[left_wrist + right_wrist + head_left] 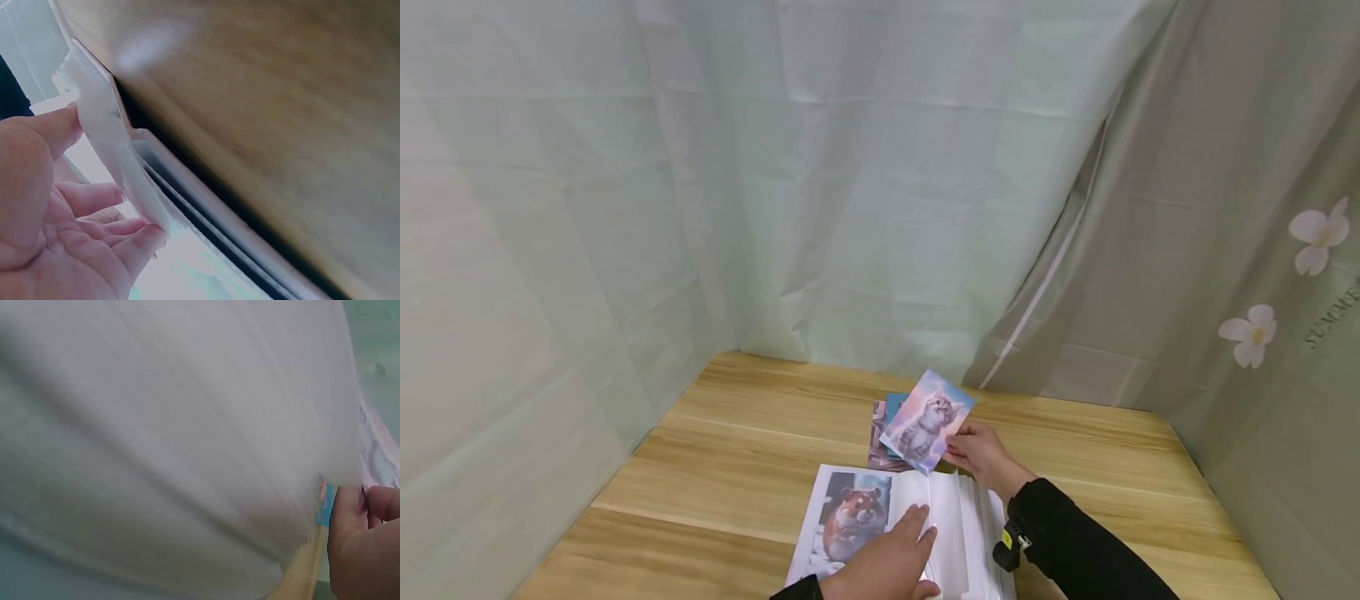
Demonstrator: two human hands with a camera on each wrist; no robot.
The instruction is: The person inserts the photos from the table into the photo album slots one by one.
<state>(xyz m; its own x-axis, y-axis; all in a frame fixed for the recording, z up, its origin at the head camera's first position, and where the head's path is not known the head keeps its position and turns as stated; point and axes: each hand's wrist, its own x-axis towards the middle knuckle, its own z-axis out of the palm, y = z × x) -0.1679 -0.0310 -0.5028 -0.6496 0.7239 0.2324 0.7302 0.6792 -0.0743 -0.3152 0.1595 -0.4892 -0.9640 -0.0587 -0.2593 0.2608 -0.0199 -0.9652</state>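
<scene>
An album [951, 525] with clear sleeves lies open near the table's front edge. On its left page shows a hamster picture [853, 510]. My left hand [887, 557] rests on the album around the middle fold, fingers extended; in the left wrist view its fingertips [153, 234] touch the page edges. Above the album's far edge, my right hand [988, 458] pinches a kitten picture card [928, 421] by its lower right side, tilted. In the right wrist view, white album pages [187, 425] hide most of the scene, with only part of the card showing beside the hand.
Behind the album, partly covered by the kitten card, lie more picture cards [877, 446], one with a blue edge. The wooden table [715, 467] extends to both sides. Pale curtains [865, 208] hang close around its back and sides.
</scene>
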